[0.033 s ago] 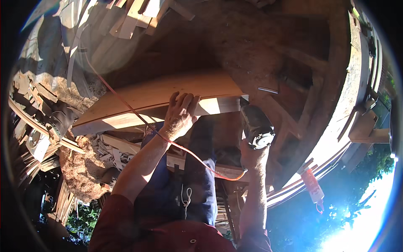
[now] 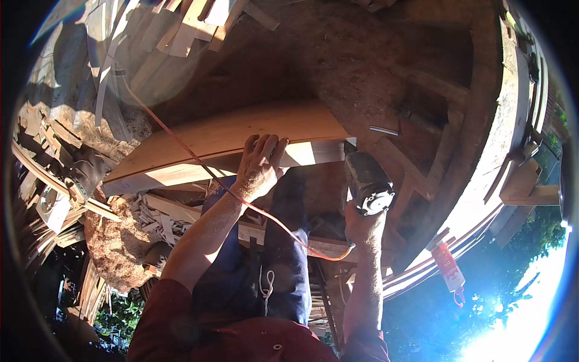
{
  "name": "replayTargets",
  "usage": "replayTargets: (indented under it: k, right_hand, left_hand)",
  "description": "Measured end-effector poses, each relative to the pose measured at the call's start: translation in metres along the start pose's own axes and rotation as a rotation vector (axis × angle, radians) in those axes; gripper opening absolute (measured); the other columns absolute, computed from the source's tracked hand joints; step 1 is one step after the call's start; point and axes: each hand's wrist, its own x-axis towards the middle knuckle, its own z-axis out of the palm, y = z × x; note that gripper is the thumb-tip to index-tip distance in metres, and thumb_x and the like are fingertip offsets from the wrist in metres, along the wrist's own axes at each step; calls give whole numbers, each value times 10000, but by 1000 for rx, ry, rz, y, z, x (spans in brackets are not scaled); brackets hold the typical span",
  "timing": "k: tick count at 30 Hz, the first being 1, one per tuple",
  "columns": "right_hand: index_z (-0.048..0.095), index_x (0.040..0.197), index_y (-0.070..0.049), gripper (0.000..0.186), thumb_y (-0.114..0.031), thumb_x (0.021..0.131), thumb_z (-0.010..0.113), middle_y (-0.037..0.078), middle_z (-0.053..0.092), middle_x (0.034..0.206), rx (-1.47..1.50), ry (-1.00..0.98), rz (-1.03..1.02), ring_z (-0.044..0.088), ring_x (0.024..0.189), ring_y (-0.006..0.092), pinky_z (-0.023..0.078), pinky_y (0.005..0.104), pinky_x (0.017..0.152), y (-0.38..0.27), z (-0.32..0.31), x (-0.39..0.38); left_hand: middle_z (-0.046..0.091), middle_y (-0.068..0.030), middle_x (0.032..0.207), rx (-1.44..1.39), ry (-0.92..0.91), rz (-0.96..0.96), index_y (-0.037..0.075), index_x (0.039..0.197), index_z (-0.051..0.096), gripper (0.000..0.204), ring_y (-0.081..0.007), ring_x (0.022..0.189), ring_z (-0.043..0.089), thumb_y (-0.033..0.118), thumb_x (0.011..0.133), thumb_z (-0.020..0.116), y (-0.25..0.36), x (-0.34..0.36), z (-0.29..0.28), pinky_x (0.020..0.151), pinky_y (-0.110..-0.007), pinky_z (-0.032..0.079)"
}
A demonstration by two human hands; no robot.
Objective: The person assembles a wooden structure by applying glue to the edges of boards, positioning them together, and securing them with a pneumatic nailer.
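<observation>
A long wooden board [image 2: 241, 130] lies across in front of me, with a paler strip of wood [image 2: 319, 151] along its near edge. My left hand [image 2: 259, 166] grips the board near its middle, fingers bent over the top edge. In my right hand [image 2: 363, 223] is a dark air nail gun [image 2: 367, 178] with a pale round cap, its nose against the right end of the wood. The fingers on its handle are partly hidden by the tool. An orange-red air hose [image 2: 277, 220] runs from the handle's base, over my left forearm and across the board to the upper left.
A small metal strip [image 2: 384, 130] lies beyond the nail gun. Wood offcuts [image 2: 193, 30] are piled at the far left, and sawdust [image 2: 114, 247] is heaped at the near left. A red-and-white bottle [image 2: 448, 265] hangs at the right beside a long curved beam [image 2: 482, 175].
</observation>
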Motion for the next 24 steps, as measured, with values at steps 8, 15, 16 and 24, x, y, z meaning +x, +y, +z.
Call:
replayTargets:
  k: [8,15,16,24]
  right_hand:
    - [626,1042,16,294,-101,778,679,120,704,922,-40,-19,19,699,839,246,550,375,756,-14,-1,-3]
    - [634,1017,25,335,-118,730,730,139,725,880,-66,45,-31,724,808,257,566,365,715,3,1,-5]
    - [634,1026,24,349,-122,727,741,140,726,883,-121,59,-48,725,813,264,568,368,718,4,2,-6]
    - [651,996,22,332,-132,724,763,147,728,881,-53,-22,20,729,810,294,576,379,734,7,0,-8]
  left_hand:
    - [539,-95,1200,-58,-35,36,28,1259,586,714,-248,1156,539,298,648,840,23,27,6,968,-444,432]
    - [550,-122,1155,-94,-11,82,-23,1215,590,698,-271,1130,559,251,616,822,22,29,11,943,-432,450]
    - [550,-122,1155,-94,-11,81,-23,1215,590,698,-271,1130,559,251,616,822,22,28,12,943,-432,450]
    - [525,-138,1156,-46,-42,83,-31,1220,584,700,-281,1156,535,240,618,817,25,27,9,999,-453,438]
